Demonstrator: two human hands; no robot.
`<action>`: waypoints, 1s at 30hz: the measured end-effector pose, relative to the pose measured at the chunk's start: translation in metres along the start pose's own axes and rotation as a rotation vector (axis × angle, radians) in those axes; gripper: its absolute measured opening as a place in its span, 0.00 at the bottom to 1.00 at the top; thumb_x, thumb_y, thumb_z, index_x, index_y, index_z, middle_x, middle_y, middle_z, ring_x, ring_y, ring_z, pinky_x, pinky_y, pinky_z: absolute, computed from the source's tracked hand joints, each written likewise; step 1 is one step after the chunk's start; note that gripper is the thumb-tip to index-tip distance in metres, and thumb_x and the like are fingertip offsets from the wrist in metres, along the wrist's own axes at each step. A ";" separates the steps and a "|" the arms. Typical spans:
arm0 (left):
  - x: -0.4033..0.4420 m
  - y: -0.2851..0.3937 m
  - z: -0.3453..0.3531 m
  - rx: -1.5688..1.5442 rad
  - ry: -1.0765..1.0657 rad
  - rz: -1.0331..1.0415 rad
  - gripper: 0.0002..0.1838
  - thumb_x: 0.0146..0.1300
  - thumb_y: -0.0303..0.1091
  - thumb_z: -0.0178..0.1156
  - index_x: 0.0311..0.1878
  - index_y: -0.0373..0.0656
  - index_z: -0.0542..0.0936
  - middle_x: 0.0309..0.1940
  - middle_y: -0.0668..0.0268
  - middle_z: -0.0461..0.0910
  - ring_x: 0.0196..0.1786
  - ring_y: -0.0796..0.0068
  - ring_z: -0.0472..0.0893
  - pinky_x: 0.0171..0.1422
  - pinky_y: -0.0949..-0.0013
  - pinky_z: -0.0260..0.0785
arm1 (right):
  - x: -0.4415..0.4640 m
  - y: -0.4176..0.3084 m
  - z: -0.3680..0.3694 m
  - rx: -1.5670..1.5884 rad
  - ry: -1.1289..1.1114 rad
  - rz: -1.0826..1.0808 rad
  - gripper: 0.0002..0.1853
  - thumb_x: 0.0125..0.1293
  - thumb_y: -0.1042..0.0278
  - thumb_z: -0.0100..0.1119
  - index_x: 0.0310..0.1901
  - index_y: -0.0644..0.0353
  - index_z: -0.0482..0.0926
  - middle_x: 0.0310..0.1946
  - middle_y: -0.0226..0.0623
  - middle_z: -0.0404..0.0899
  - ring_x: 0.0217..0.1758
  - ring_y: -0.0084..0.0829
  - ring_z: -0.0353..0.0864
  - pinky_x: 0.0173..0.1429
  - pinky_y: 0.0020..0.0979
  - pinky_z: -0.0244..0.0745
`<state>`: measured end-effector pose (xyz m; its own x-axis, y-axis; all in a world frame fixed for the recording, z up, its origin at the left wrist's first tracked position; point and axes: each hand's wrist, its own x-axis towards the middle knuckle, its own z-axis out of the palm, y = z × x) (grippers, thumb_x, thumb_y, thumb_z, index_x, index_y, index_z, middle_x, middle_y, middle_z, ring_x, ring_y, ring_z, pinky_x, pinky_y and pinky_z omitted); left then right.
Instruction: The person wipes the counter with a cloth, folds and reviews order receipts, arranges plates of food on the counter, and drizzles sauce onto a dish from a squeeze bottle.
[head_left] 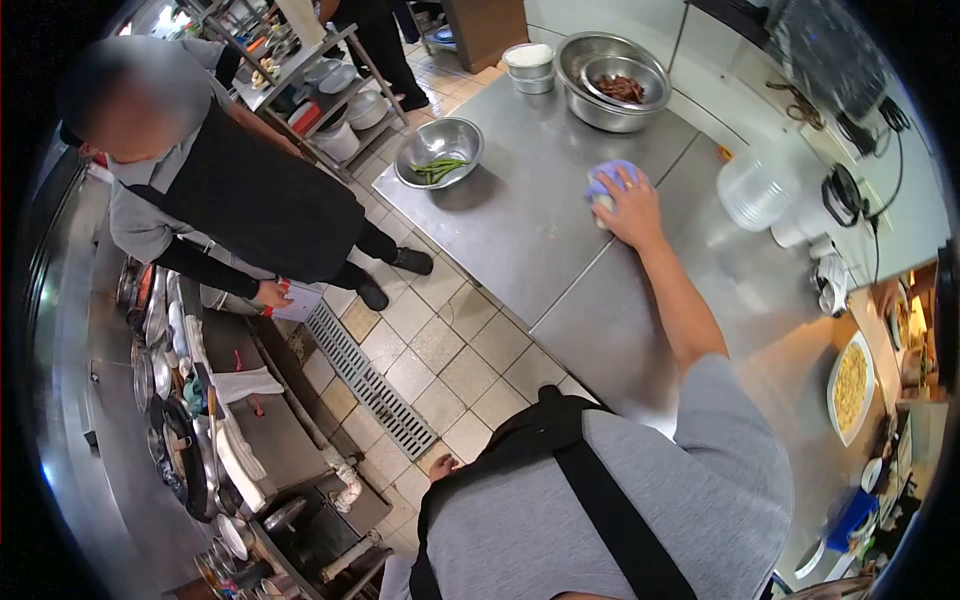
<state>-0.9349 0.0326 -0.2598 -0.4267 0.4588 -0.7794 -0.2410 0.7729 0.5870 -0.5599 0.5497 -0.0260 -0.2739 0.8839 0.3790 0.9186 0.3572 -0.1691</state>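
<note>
On the steel table (540, 225), my right hand (634, 210) presses down on a bunched purple and whitish cloth (612, 180), fingers spread over it. My left hand (443, 466) hangs low beside my apron, mostly hidden, and what it holds, if anything, does not show. Left of the cloth stands a metal bowl (405, 165) with green pods (438, 170) inside. Beyond the cloth, a large metal bowl (610, 118) holds a smaller one with reddish-brown pieces (622, 90). Beside it sits a small metal container (530, 84) with white contents.
A co-worker (265, 190) in a dark apron stands at the left by the cooking line. Clear plastic containers (757, 190) and a blender-like jug (805, 215) stand along the right wall. A white dish (850, 388) of yellow food sits at the far right.
</note>
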 end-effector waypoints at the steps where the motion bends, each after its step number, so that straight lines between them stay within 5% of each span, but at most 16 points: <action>1: -0.005 -0.007 -0.002 0.016 0.019 -0.008 0.18 0.62 0.29 0.53 0.54 0.33 0.71 0.34 0.58 0.77 0.28 0.68 0.80 0.30 0.69 0.75 | 0.026 -0.005 0.018 0.036 0.007 -0.003 0.29 0.51 0.46 0.60 0.58 0.38 0.73 0.64 0.39 0.64 0.67 0.50 0.57 0.62 0.56 0.58; 9: -0.032 -0.026 0.005 0.051 0.081 -0.045 0.18 0.62 0.30 0.53 0.54 0.34 0.71 0.34 0.60 0.77 0.30 0.70 0.80 0.30 0.71 0.74 | 0.116 -0.083 0.092 0.163 -0.023 -0.122 0.25 0.50 0.56 0.59 0.55 0.35 0.75 0.61 0.34 0.67 0.65 0.46 0.60 0.63 0.54 0.60; 11: -0.031 -0.018 0.009 0.048 0.073 -0.031 0.18 0.63 0.30 0.53 0.55 0.34 0.71 0.34 0.60 0.77 0.31 0.71 0.79 0.30 0.71 0.74 | 0.089 -0.119 0.092 0.317 -0.064 -0.429 0.22 0.48 0.64 0.59 0.50 0.39 0.79 0.55 0.34 0.72 0.60 0.41 0.66 0.61 0.46 0.65; 13: -0.028 -0.011 0.013 0.047 0.060 -0.006 0.18 0.63 0.31 0.53 0.55 0.35 0.71 0.34 0.61 0.77 0.31 0.71 0.79 0.30 0.71 0.73 | 0.037 -0.173 0.062 0.420 -0.047 -0.463 0.15 0.52 0.67 0.55 0.43 0.46 0.81 0.46 0.35 0.77 0.52 0.38 0.72 0.54 0.35 0.71; 14: -0.027 -0.007 0.013 0.046 0.056 0.010 0.18 0.63 0.31 0.53 0.55 0.35 0.71 0.34 0.61 0.77 0.31 0.72 0.79 0.30 0.72 0.73 | 0.013 -0.202 0.063 0.877 -0.281 -0.216 0.13 0.54 0.67 0.53 0.42 0.47 0.81 0.44 0.36 0.78 0.49 0.39 0.73 0.52 0.38 0.71; 15: -0.025 -0.002 0.014 0.039 0.051 0.027 0.18 0.63 0.31 0.53 0.55 0.35 0.71 0.34 0.61 0.77 0.31 0.72 0.79 0.30 0.72 0.73 | -0.008 -0.220 0.057 0.658 -0.062 -0.652 0.12 0.55 0.66 0.53 0.41 0.47 0.81 0.43 0.37 0.78 0.47 0.39 0.75 0.51 0.38 0.72; 17: -0.022 0.013 0.016 0.012 0.043 0.067 0.18 0.63 0.31 0.53 0.55 0.35 0.71 0.34 0.61 0.77 0.32 0.72 0.79 0.30 0.72 0.73 | -0.060 -0.251 0.043 0.909 -0.560 -0.653 0.16 0.50 0.69 0.52 0.41 0.44 0.81 0.43 0.35 0.78 0.49 0.40 0.75 0.55 0.39 0.70; 22: -0.020 0.051 0.011 -0.094 0.034 0.126 0.18 0.63 0.32 0.53 0.55 0.36 0.72 0.34 0.63 0.78 0.33 0.73 0.79 0.30 0.73 0.72 | -0.067 -0.164 -0.007 1.213 -0.423 -0.500 0.23 0.44 0.72 0.58 0.47 0.47 0.80 0.48 0.35 0.78 0.54 0.36 0.75 0.60 0.35 0.67; 25: -0.013 0.034 0.004 -0.065 -0.005 0.110 0.19 0.62 0.34 0.54 0.55 0.37 0.72 0.35 0.63 0.78 0.30 0.74 0.78 0.31 0.72 0.72 | -0.003 -0.049 -0.050 0.806 -0.002 0.097 0.18 0.52 0.69 0.60 0.47 0.57 0.78 0.48 0.40 0.78 0.53 0.37 0.76 0.59 0.34 0.69; 27: -0.010 0.019 0.004 0.005 0.018 0.077 0.19 0.62 0.34 0.54 0.55 0.36 0.73 0.35 0.62 0.79 0.31 0.73 0.79 0.32 0.72 0.72 | 0.035 0.043 -0.019 0.387 0.221 0.136 0.18 0.54 0.69 0.56 0.48 0.59 0.77 0.49 0.44 0.77 0.53 0.44 0.75 0.56 0.38 0.71; 30: -0.008 -0.002 0.007 0.076 0.020 0.068 0.19 0.62 0.34 0.54 0.55 0.36 0.72 0.36 0.61 0.79 0.31 0.72 0.79 0.32 0.71 0.72 | 0.030 0.051 0.015 -0.061 0.121 0.194 0.16 0.55 0.68 0.52 0.46 0.59 0.77 0.47 0.47 0.77 0.50 0.48 0.74 0.53 0.42 0.71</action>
<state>-0.9256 0.0309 -0.2563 -0.4569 0.5031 -0.7335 -0.1440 0.7719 0.6192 -0.5257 0.5983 -0.0368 -0.0581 0.8903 0.4517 0.9671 0.1624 -0.1957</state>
